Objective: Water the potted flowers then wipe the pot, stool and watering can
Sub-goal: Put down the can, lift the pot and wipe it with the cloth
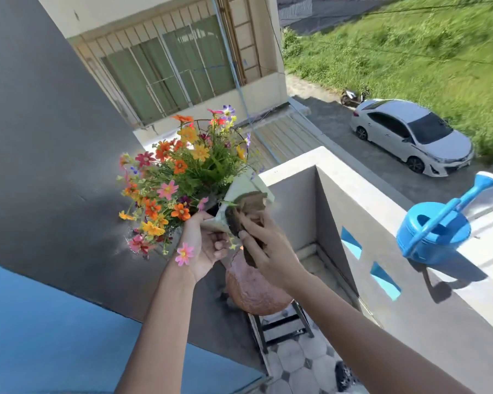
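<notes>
We see our two forearms reaching up from 6 o'clock. Our left hand (204,248) is clamped on the tilted white pot (241,189), lifted clear of the stool (256,288), whose brown round seat sits just below the hands. Our right hand (268,248) presses a dark cloth (248,214) against the pot's side, fingers closed on it. The flowers (177,177) lean toward 10 o'clock. At 3 o'clock the blue can (436,231) stands on the ledge (353,177). A white car (410,135) is parked below at 2 o'clock
</notes>
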Motion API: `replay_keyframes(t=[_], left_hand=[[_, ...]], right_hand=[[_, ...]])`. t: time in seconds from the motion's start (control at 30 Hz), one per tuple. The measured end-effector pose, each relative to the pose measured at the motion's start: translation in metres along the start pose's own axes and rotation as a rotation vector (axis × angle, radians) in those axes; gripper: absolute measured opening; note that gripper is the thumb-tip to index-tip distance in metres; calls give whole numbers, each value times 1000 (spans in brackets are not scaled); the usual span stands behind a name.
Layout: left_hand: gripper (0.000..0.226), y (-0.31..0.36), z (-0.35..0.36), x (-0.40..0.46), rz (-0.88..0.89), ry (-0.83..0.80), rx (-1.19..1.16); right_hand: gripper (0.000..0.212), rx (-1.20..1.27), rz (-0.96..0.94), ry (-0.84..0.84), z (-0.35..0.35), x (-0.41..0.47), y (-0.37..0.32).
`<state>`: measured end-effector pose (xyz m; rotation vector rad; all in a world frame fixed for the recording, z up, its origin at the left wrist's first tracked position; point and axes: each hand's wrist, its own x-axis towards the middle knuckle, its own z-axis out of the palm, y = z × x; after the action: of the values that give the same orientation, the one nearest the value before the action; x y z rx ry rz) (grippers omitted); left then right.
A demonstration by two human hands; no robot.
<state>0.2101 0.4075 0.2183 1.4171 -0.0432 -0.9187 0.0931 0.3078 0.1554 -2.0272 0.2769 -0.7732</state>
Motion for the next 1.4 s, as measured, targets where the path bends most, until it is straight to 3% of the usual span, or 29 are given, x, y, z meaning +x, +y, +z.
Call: replay_keyframes(t=[0.2, 0.37, 0.53, 0.63, 0.73, 0.9, 0.97, 1.13, 1.3, 1.4], left_hand=[[30, -1, -1, 2, 10, -21, 39], [29, -2, 6, 3, 42, -13, 93], [30, -8, 6, 2, -2, -54, 93], [32, -11, 5, 0, -7, -89, 88], [32, -12, 5, -3, -8, -104, 66], [29, -12, 1, -2, -3, -88, 139], [30, -11, 1, -1, -11, -80, 157], [35, -9, 2, 5, -14, -57, 122], [34, -1, -5, 9, 3, -60, 8], [37, -1, -9, 10, 26, -67, 12]], right_hand=[[29, 44, 182, 197, 11, -4, 32], [18, 120, 72, 256, 9, 19, -8], [31, 125, 124, 308, 4, 52, -8], [34, 73, 209, 341, -9, 72, 13], [22, -4, 334, 375, -17, 74, 39], [30, 59, 584, 281, -17, 70, 57], [24, 100, 543, 351, -18, 79, 46], [21, 60, 144, 343, -9, 84, 6], [29, 42, -33, 233, 14, 28, -1], [32, 30, 19, 191, 17, 6, 23]])
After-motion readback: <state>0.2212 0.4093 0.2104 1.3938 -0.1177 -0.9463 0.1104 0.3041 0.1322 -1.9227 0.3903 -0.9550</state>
